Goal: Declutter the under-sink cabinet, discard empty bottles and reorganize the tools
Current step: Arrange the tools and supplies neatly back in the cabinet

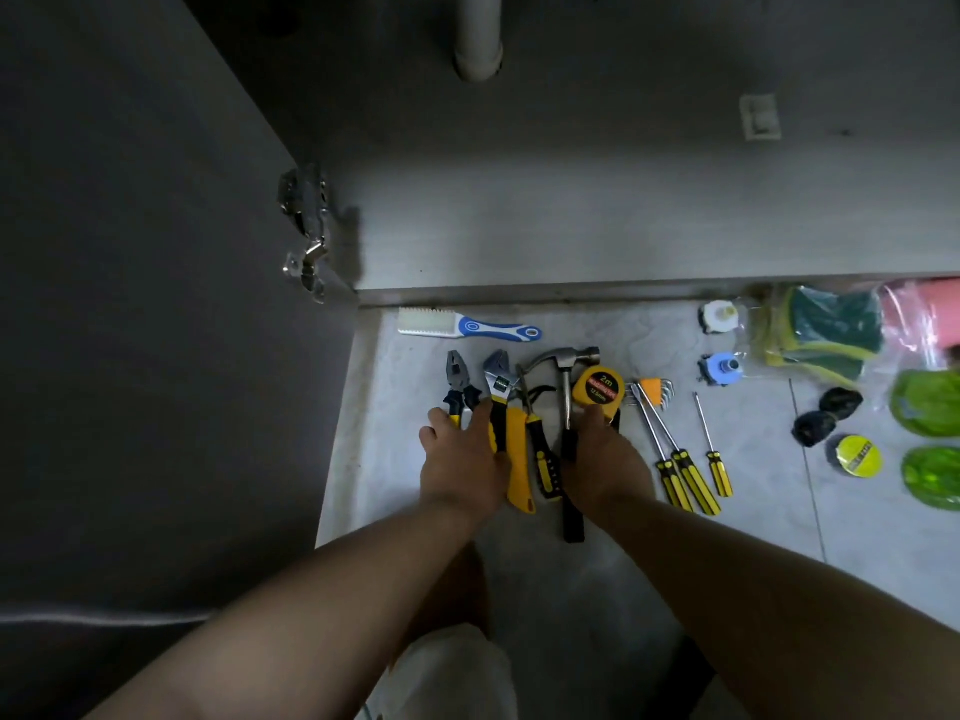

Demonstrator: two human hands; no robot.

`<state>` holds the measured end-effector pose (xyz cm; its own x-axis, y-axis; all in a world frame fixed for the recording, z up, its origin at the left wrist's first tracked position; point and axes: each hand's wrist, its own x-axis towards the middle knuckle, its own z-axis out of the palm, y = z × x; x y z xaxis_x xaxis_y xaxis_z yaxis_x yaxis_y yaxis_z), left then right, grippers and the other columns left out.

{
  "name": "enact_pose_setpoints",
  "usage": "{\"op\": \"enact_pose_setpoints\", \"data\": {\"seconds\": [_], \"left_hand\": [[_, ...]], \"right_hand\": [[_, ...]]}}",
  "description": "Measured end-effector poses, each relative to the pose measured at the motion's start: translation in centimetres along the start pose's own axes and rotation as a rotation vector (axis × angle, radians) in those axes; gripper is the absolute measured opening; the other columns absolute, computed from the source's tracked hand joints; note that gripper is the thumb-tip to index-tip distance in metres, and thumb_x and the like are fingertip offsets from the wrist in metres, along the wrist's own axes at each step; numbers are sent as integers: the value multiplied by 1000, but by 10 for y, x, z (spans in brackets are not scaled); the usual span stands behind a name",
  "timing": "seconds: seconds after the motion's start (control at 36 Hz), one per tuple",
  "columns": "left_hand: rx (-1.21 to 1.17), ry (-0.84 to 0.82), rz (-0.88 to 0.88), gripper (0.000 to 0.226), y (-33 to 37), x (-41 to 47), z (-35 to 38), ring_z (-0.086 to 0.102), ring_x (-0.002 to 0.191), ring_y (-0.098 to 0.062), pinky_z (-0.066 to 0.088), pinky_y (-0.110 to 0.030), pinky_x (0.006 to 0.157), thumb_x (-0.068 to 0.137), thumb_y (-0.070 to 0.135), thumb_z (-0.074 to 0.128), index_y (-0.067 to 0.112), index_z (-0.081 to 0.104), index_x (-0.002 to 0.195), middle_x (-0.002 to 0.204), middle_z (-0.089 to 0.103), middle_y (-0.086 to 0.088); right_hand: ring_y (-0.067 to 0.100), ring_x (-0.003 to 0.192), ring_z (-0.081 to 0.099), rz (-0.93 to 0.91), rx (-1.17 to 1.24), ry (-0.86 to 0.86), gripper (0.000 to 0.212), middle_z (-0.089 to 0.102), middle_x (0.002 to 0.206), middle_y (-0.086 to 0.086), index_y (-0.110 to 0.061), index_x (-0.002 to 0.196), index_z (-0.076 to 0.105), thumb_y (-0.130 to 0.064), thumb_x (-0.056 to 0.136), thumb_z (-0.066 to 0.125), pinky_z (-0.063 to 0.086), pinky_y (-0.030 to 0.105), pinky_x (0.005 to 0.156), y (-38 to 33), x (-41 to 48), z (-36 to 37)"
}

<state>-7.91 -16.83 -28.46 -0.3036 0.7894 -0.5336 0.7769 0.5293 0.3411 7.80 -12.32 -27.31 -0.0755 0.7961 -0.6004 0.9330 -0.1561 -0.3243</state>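
Observation:
Hand tools lie in a row on the tiled floor in front of the open cabinet (571,241). My left hand (460,459) rests on the handles of the pliers (453,374) and the adjustable wrench (498,376), its thumb against a yellow utility knife (519,459). My right hand (605,459) lies over the hammer's (566,358) black handle, one finger touching the yellow tape measure (600,384). The fingers of both hands look stretched out. To the right lie a hex key set (655,389) and three yellow-black screwdrivers (688,472).
A white-and-blue brush (467,324) lies by the cabinet sill. At right are two small fittings (721,343), bagged sponges (826,324), a pink pack (930,311), green items (930,402), black lumps (826,413) and a yellow tape roll (858,454). The dark door (130,304) stands open at left; a drain pipe (478,39) hangs inside.

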Motion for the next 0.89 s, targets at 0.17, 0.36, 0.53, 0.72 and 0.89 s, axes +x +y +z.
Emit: {"op": "enact_pose_setpoints", "data": {"seconds": [0.17, 0.36, 0.53, 0.72, 0.89], "left_hand": [[9, -38, 55, 70, 15, 1, 1, 34, 129, -37, 51, -44, 93, 96, 40, 58, 33, 22, 156, 141, 27, -16], [27, -164, 98, 69, 36, 5, 3, 23, 144, -39, 46, -52, 102, 95, 47, 59, 45, 22, 154, 158, 17, -16], [161, -312, 63, 66, 57, 8, -15, 39, 136, -37, 42, -48, 105, 92, 39, 61, 35, 30, 150, 151, 32, -17], [191, -339, 132, 33, 88, -8, -66, 59, 115, -30, 52, -40, 93, 93, 22, 56, 14, 58, 125, 128, 59, -13], [-570, -499, 21, 29, 93, -53, -103, 71, 89, -22, 61, -38, 78, 102, 42, 53, 19, 71, 106, 100, 71, -8]], "right_hand": [[18, 82, 69, 139, 38, -118, 18, 66, 77, -5, -23, 85, 68, -41, 88, 70, 59, 32, 75, 9, 9, -20], [14, 59, 69, 240, 381, -56, 23, 71, 68, -2, -23, 81, 70, -46, 82, 71, 53, 25, 51, 30, 0, -44], [15, 55, 68, 251, 517, -98, 19, 71, 61, 0, -16, 85, 70, -35, 85, 72, 61, 33, 53, 28, -11, -55], [18, 53, 68, 152, 592, -147, 18, 67, 57, 5, -10, 81, 57, -21, 86, 71, 63, 36, 59, 14, -36, -88], [19, 57, 72, -24, 703, -249, 17, 70, 67, 13, -9, 84, 53, -6, 92, 68, 59, 28, 52, -13, -75, -107]]}}
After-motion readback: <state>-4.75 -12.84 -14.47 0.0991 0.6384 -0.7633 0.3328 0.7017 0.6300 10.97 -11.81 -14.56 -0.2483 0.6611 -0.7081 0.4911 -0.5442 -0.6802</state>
